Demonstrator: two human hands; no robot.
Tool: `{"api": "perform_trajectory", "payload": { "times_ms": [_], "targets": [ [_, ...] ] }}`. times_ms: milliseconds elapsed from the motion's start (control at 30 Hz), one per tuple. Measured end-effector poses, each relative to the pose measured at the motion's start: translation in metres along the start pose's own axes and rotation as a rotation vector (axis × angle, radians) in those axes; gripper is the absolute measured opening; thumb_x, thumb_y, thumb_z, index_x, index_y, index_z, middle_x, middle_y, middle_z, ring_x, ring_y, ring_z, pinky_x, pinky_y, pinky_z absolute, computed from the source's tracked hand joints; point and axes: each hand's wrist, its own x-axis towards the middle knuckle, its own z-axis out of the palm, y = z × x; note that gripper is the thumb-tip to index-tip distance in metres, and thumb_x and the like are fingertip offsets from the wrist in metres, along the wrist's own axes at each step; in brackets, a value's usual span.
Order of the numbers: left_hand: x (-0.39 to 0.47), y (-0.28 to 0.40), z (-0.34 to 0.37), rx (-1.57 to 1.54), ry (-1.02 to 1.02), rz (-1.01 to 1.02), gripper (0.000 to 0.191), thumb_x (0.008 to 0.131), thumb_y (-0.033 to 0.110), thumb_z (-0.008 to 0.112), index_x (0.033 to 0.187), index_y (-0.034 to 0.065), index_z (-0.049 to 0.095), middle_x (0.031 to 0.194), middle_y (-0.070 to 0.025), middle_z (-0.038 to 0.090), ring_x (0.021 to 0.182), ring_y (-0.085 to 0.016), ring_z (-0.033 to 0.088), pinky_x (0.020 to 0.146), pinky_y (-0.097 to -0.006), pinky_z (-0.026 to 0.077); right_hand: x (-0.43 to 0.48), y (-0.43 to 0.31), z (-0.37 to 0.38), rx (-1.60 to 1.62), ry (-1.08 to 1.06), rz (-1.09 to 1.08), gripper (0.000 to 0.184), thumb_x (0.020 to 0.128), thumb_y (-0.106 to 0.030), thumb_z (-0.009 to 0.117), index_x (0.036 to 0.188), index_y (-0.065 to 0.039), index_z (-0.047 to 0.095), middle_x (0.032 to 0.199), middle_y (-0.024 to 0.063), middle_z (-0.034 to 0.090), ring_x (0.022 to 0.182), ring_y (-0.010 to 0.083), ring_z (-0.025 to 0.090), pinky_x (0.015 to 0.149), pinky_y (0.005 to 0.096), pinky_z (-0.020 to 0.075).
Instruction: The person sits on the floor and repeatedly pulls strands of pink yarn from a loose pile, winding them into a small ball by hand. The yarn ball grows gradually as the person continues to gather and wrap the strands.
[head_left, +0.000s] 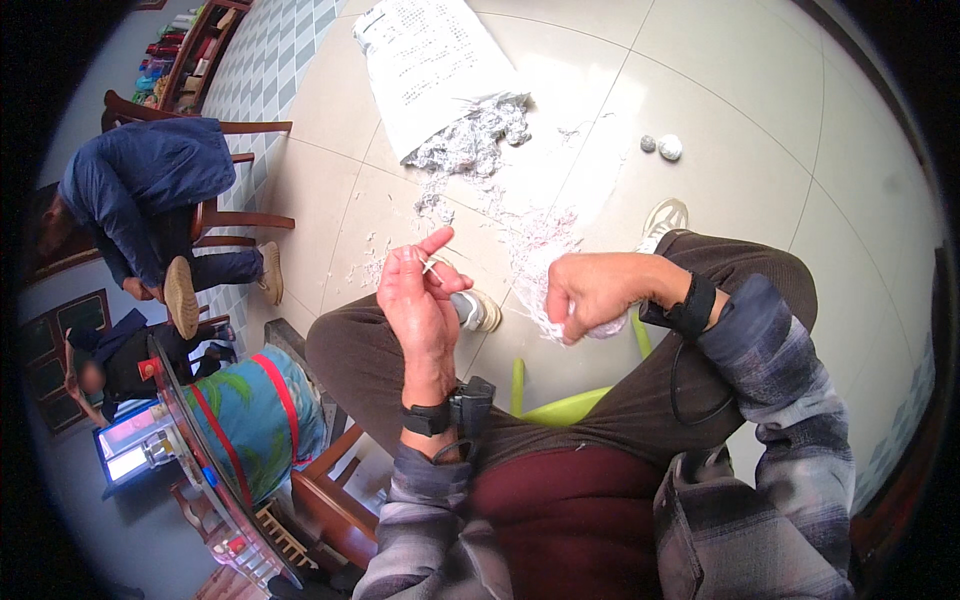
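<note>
My left hand (418, 307) is raised over my left knee, palm turned up. Between its thumb and fingers it pinches a thin white strand (429, 265). My right hand (600, 289), knuckles upward, is closed on a bundle of white and pale pink strands (553, 324). Part of a pale rounded mass shows beneath that hand; its full shape is hidden. Below and beyond both hands, a loose heap of pinkish-white strands (544, 236) lies on the tiled floor. Farther off, grey tangled fibre scraps (480, 139) spill from the mouth of a white sack (442, 60) bearing print.
A small grey ball (648, 143) and a larger white ball (670, 148) rest on the floor. Under me is a green plastic seat (566, 409). To the left, one person (150, 172) sits on a wooden chair; another is beyond a round table (202, 450).
</note>
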Motion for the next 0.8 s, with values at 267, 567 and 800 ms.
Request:
{"api": "perform_trajectory", "payload": {
  "times_ms": [267,567,800],
  "targets": [
    [0.011,0.038,-0.016,-0.039,-0.096,-0.027,0.022,0.099,0.018,0.044,0.083,0.0028,0.047,0.119,-0.0266,0.056,0.046,-0.003,0.033,0.043,-0.0185,0.036,0.004,0.012,0.019,-0.321,-0.143,0.268,0.014,0.061,-0.012,0.068,0.063,0.0,0.062,0.062,0.0151,0.061,0.06,0.0291,0.06,0.055,0.0407,0.0461],
    [0.023,0.062,-0.033,-0.014,-0.122,0.054,0.014,0.097,0.012,0.047,0.104,0.0025,0.053,0.123,-0.0254,0.055,0.047,-0.001,0.029,0.042,-0.0146,0.028,0.006,0.018,0.019,-0.534,0.016,0.275,0.008,0.058,-0.008,0.064,0.064,-0.002,0.063,0.064,0.0174,0.062,0.063,0.0364,0.061,0.056,0.0444,0.0483],
    [0.021,0.066,-0.033,-0.004,-0.174,0.039,0.042,0.093,0.004,0.047,0.134,0.0001,0.041,0.126,-0.0264,0.052,0.047,-0.001,0.028,0.041,-0.0136,0.029,0.007,0.02,0.023,-0.571,0.231,0.097,0.007,0.059,-0.006,0.062,0.061,-0.001,0.058,0.061,0.0172,0.058,0.065,0.0367,0.059,0.059,0.0421,0.0466]
  ]
}}
